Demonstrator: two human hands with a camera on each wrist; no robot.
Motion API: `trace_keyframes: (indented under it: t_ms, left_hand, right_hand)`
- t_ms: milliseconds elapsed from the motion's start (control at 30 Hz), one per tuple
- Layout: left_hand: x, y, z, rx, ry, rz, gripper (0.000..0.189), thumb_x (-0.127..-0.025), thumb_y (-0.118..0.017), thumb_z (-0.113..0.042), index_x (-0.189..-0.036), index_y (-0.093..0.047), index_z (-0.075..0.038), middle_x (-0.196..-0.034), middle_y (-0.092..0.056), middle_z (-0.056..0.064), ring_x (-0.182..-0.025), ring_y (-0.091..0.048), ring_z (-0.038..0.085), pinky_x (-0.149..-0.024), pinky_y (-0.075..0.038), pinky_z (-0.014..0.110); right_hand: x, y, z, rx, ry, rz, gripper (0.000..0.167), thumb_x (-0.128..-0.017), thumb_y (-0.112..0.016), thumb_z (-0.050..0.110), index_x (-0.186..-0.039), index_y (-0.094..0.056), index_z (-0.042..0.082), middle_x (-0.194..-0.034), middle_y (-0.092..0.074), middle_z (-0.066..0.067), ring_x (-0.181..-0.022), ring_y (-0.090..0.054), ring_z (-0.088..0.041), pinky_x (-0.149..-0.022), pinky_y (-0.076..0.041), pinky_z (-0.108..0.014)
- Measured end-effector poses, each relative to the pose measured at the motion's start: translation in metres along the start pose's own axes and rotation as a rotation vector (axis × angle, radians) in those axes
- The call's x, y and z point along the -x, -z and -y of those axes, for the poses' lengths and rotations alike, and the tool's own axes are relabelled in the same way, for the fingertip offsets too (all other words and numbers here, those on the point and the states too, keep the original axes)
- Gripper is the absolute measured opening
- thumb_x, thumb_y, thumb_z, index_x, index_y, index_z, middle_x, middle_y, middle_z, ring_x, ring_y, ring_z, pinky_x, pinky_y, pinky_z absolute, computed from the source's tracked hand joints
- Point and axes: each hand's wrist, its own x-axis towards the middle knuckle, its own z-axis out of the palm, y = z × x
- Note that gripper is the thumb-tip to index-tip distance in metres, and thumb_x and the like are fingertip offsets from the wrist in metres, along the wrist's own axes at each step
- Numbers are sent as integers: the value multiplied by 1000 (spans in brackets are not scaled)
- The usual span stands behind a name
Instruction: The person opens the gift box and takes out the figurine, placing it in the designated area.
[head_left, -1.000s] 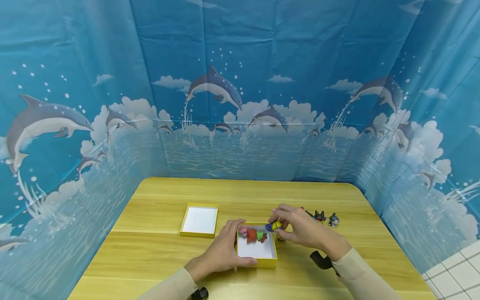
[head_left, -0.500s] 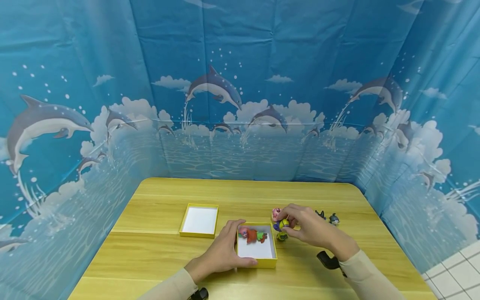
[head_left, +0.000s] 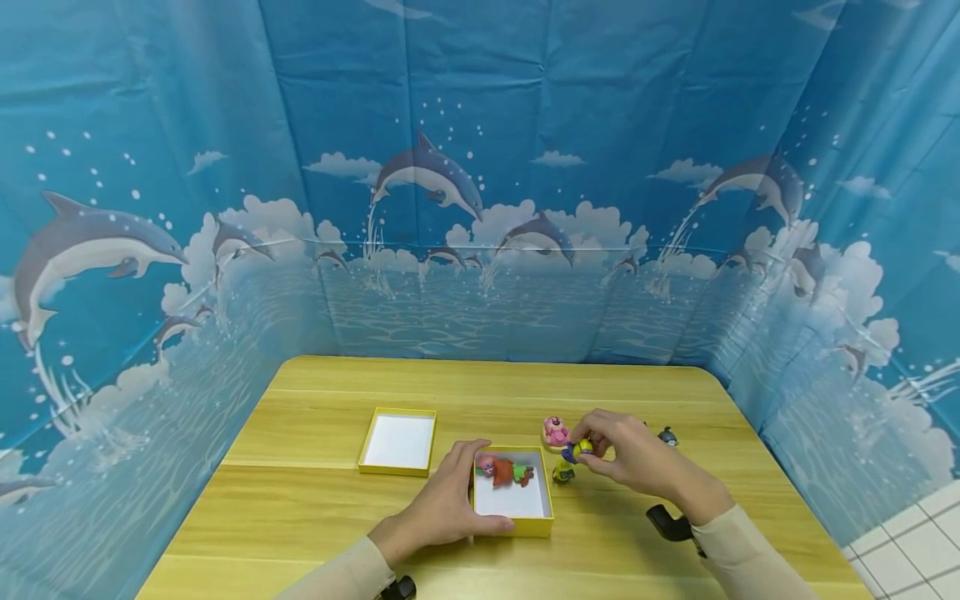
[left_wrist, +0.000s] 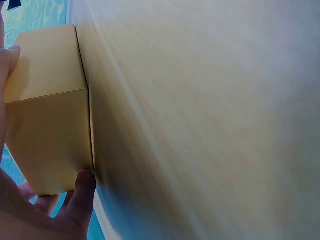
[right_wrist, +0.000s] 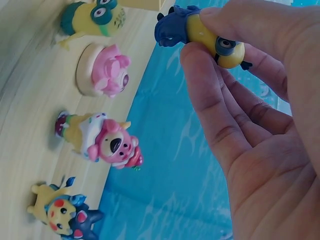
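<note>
- Both hands are occupied: the yellow box [head_left: 534,527] is gripped at its left by the left hand [head_left: 453,500], and a blue-and-yellow figure [right_wrist: 196,33] is pinched by the right hand [head_left: 633,454] off the counter [head_left: 322,517], right of the box.
- Inside the box, a pink-headed figure [head_left: 504,472] is laid flat.
- Just right of the box, a yellow-and-green figure [head_left: 563,472] and, farther back, a pink bear [head_left: 555,431] are set.
- To the far left, a shallow lid [head_left: 397,440] is laid, white inside up; to the far right, a grey figure [head_left: 667,437] is partly hidden.
- One figure's handling beside a steadied box is judged the step; controlled lowering is called for, its neighbours left unknocked.
</note>
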Motion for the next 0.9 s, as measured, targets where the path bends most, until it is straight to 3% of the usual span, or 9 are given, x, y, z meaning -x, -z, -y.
trace_keyframes:
  t_ms: [267,600,900]
  left_hand:
    - [0,0,-1,-3,-4,-4,130,-82,-96,-79,-180,-36,-20,-173,-50,8,-152,-58,29,-123,-56,61]
    - [0,0,0,-2,-2,-2,130,-82,-96,-79,-181,-35,-19,-171,-51,7,-150,-58,28,-122,-57,60]
    - [0,0,-1,4,2,0,130,-82,-97,-78,-181,-36,-19,-170,-51,7,-148,-58,27,-121,-57,58]
  right_hand:
    - [6,-1,-10,10,-33,-5,21,-102,-91,9,-117,-79,15,-110,-80,2,-87,-66,5,-74,-62,-25]
    - [15,-6,-21,4,-38,-24,23,-100,-93,7,-115,-79,15,-109,-79,3,-85,-64,6,-72,-64,-32]
    - [22,-8,-29,8,-123,26,21,-100,-93,10,-115,-79,16,-108,-79,4,-86,-64,5,-75,-65,-33]
